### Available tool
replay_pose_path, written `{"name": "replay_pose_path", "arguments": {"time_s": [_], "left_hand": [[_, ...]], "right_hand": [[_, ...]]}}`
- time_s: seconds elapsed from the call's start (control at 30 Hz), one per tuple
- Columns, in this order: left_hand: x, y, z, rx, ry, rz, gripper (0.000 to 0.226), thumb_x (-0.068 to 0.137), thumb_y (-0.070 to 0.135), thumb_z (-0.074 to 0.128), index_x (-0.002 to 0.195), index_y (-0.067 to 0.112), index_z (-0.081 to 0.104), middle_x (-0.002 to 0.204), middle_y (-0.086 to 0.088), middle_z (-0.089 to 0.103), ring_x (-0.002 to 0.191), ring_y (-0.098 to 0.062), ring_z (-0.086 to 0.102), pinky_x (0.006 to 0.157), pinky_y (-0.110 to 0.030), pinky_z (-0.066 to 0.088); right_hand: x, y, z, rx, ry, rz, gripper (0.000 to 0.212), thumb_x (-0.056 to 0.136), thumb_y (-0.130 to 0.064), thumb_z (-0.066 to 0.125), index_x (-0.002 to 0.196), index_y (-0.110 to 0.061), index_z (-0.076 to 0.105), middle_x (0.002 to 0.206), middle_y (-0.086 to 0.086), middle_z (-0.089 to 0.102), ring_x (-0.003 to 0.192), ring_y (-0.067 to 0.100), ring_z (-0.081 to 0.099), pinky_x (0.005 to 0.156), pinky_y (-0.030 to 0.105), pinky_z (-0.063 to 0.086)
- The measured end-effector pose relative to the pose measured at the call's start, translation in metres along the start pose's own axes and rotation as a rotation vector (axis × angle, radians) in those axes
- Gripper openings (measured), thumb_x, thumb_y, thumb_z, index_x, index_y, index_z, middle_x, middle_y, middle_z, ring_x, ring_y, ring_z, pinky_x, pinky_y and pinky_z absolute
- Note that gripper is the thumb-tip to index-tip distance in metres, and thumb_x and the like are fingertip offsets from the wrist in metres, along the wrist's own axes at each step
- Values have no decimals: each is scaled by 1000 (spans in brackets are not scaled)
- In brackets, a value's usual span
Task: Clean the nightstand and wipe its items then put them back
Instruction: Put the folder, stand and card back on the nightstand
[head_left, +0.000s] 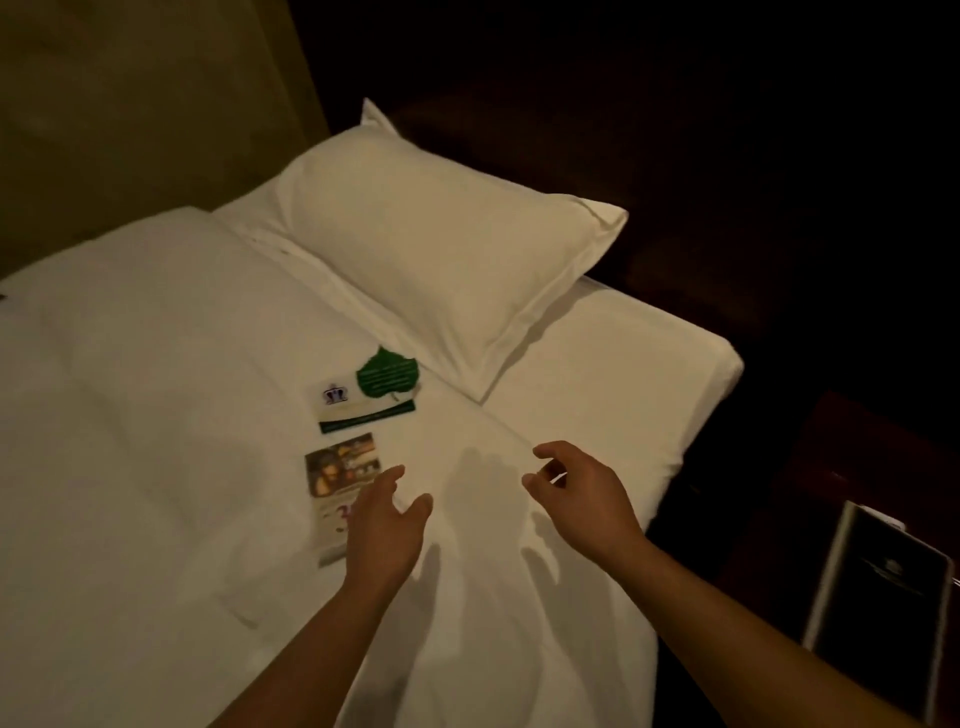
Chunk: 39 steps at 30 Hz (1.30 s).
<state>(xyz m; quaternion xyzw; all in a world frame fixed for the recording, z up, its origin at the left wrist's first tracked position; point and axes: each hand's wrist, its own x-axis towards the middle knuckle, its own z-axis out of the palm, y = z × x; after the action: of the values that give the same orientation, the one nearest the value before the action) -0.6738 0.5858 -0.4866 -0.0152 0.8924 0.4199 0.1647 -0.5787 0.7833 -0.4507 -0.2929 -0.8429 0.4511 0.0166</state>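
On the white duvet (156, 415) of the bed, just below the pillow (447, 260), we note three printed items from the nightstand. A green leaf-shaped card (387, 375) overlaps the upper right corner of a white card with a crown logo and green band (363, 410). Just below those, apart from them, lies a menu leaflet with food photos (340, 467), long side running toward us; print is too blurred to read.

Our left hand (384, 530) hovers over the lower right part of the leaflet, covering it there, fingers spread and relaxed, grip released, holding nothing. We cannot tell whether the palm touches the paper. Our right hand (576, 493) is held above the bare duvet well to the right of the leaflet, fingers loosely curled, thumb and forefinger apart, grip released and empty. Both hands throw shadows onto the sheet between and below them.

Off the bed's right edge, low in the dark, the reddish-brown nightstand (857, 452) shows dimly. A dark folder with a pale edge (883, 597) lies on its tabletop, faint emblem on the cover. Room beyond the pillow is too dark to make out.
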Motion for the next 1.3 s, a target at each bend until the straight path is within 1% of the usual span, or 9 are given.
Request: {"name": "replay_pose_path", "arguments": {"time_s": [0.17,0.27,0.4,0.5,0.6,0.8,0.93,1.07,1.3], "left_hand": [[32,-39,-38,340,174,-199,46,91,33,60,133,14,54,127,-19,52,121,-39,44,100,-46,39],[50,-58,-52,340,154,-294,47,89,35,64,130,15,55,127,-20,52,120,-40,46,97,-48,41],[74,-69,-63,80,61,-359,45,80,18,76,118,2,59,118,-24,64,104,-39,63,89,-43,54],[86,-69,-71,-158,37,-381,15,80,6,78,76,12,64,87,-19,76,69,-27,70,65,-35,59],[88,-72,-79,-393,-5,-389,6,84,-4,70,80,-2,67,49,3,68,40,-8,62,41,-22,48],[93,-71,-104,-572,13,-319,14,87,-4,65,95,6,69,81,-13,78,72,-30,76,64,-41,61],[108,-65,-113,-615,39,-274,15,89,-3,63,99,8,67,86,-15,77,77,-32,75,77,-50,60],[116,-60,-115,-656,52,-272,17,90,-3,63,102,8,65,91,-17,77,81,-33,75,80,-51,59],[115,-60,-119,-681,56,-264,18,91,-3,60,103,9,66,91,-15,78,80,-31,76,79,-49,59]], "right_hand": [[26,-27,47,-18,-75,3,30,88,-39,62,117,-30,60,87,-13,63,69,0,61,59,12,38],[44,-37,72,-19,-103,11,28,89,-37,62,116,-29,61,82,-14,63,63,-2,60,56,12,37],[72,-52,100,3,-131,48,27,88,-33,64,114,-24,64,79,-10,65,64,2,64,59,18,45],[93,-61,114,51,-137,110,25,87,-30,66,111,-22,63,81,1,72,67,15,71,68,33,58],[114,-67,125,64,-133,145,26,87,-27,66,112,-20,62,80,4,73,68,24,72,74,42,60],[174,-92,156,135,-68,83,52,89,-20,64,136,-10,45,102,10,65,94,34,67,87,52,54],[193,-101,176,233,-72,85,24,88,-10,59,110,-6,50,98,16,66,81,32,65,76,55,57],[197,-102,183,283,-55,111,19,88,-4,56,105,-10,50,97,13,64,90,32,66,77,54,58],[194,-94,175,397,21,171,3,90,-8,62,91,-7,59,70,11,64,58,24,61,64,48,60]]}}
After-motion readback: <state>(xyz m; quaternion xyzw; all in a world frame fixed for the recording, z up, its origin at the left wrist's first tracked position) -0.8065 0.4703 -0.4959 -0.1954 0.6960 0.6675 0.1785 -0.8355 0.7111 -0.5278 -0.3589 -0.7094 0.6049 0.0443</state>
